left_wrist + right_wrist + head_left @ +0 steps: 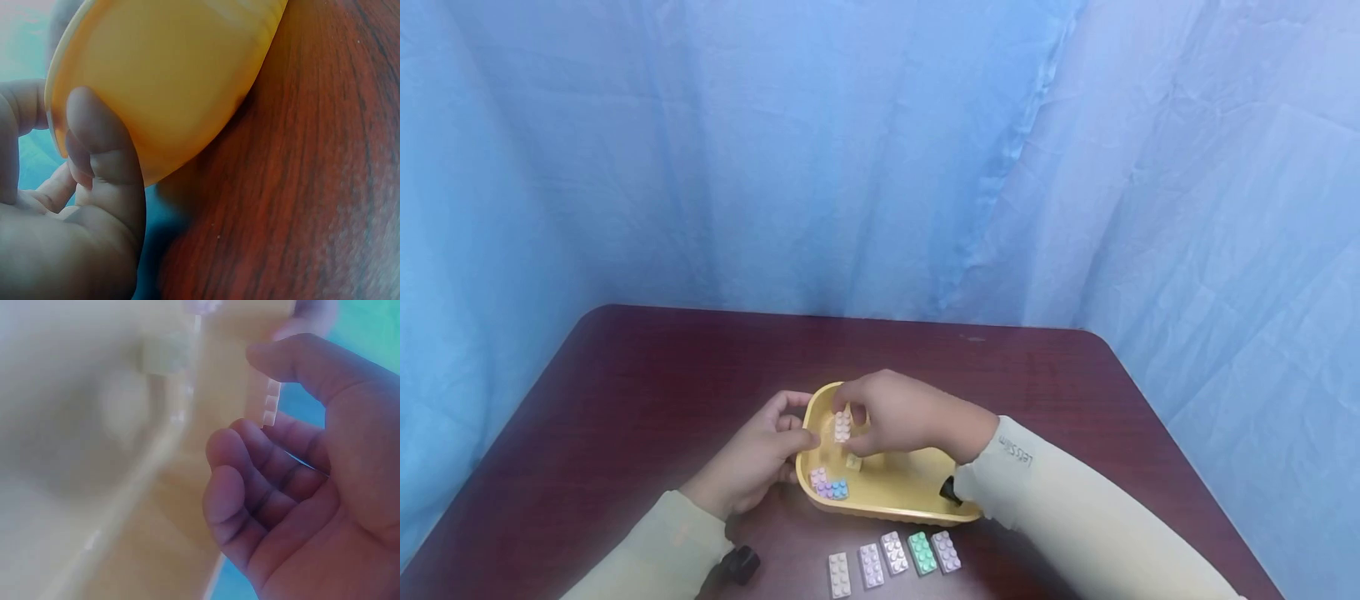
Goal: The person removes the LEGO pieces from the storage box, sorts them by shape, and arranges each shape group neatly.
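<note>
The right hand (898, 417) pinches a pale pink brick (842, 427), thumb at its near end and fingertips at its far end. Gripping the ends leaves the studs uncovered, facing up toward the head camera. Whether this brick touches the tray beneath, I cannot tell.

The left hand (760, 454) grips the rim of the yellow tray (902, 487) at nine o'clock, thumb over the edge and other fingers outside, probably to steady it.

Taking the tray's middle as the clock's centre, the pinched brick is over the inside at ten o'clock. A small pale yellow brick (853, 462) lies at nine, close to the right thumb. Toward eight o'clock, a pink brick (817, 476), a purple brick (825, 490) and a blue brick (839, 489) sit bunched against the wall, which seems to keep them gathered.

Outside, between seven and five o'clock, five bricks form a loose row on the dark red table (662, 400): cream (839, 575), lilac (871, 565), whitish (894, 553), green (922, 553) and another lilac (947, 552). They lie studs up on the person's side, perhaps for easy reach. Blue curtains (850, 167) hang beyond, at twelve.
</note>
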Demonstrator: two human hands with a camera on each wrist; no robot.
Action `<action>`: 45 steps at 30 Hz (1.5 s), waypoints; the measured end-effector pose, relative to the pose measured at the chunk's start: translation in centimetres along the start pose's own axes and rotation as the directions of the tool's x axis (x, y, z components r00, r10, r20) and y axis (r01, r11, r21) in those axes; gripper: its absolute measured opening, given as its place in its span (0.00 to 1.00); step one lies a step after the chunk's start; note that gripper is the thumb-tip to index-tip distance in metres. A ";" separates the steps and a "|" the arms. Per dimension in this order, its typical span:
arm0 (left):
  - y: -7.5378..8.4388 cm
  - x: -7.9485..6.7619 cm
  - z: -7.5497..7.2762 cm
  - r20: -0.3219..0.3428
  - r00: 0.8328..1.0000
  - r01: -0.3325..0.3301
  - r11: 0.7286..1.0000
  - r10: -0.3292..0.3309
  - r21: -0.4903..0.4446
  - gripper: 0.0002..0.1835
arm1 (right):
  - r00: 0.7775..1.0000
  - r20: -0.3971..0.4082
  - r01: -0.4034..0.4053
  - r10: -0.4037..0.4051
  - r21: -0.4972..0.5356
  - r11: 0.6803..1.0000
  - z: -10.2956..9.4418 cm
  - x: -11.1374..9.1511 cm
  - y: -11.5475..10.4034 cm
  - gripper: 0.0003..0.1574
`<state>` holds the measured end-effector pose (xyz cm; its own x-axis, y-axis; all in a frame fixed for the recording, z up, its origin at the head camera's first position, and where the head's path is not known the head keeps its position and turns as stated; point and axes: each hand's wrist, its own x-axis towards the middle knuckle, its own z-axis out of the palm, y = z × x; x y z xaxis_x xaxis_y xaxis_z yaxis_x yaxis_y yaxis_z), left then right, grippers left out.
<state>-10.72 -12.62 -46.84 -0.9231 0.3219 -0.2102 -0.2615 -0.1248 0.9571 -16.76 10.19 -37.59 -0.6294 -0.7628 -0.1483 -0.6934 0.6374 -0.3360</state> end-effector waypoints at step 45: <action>-0.3 0.5 -0.4 -0.034 0.999 -0.002 1.000 0.003 0.013 0.36 | 0.985 -0.164 0.047 -0.047 -0.005 0.999 1.0 -17.5 -0.1 0.25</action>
<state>-11.26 -12.82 -47.28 -0.9328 0.2897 -0.2144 -0.2558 -0.1130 0.9601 -5.29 23.38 -35.87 -0.6452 -0.7637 0.0224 -0.7239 0.6016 -0.3377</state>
